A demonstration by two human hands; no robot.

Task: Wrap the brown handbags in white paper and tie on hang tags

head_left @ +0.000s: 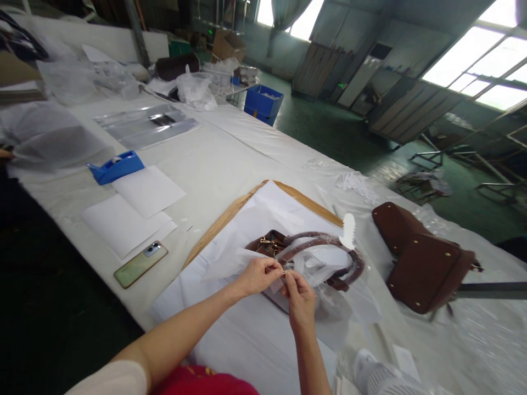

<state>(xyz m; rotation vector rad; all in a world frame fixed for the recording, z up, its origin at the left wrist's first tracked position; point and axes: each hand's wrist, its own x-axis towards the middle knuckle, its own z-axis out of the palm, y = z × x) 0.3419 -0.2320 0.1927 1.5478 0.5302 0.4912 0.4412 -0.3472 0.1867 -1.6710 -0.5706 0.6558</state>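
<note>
Left hand (260,276) and right hand (300,299) were pinched on a small, unidentifiable item (284,272) beside the brown handbag's handles (304,244).

We have a brown handbag (256,245) lying on white paper (272,200), partly covered by pale wrapping (230,261), gold-toned fittings (269,241) showing, its arched handles (305,243) sheathed in clear film. Beside them we pinch a small item (284,272), too tiny to identify.

The white-covered table (218,156) carries a phone (140,264), white sheets (121,224), a blue tape dispenser (121,167) and brown bags (430,269).
</note>
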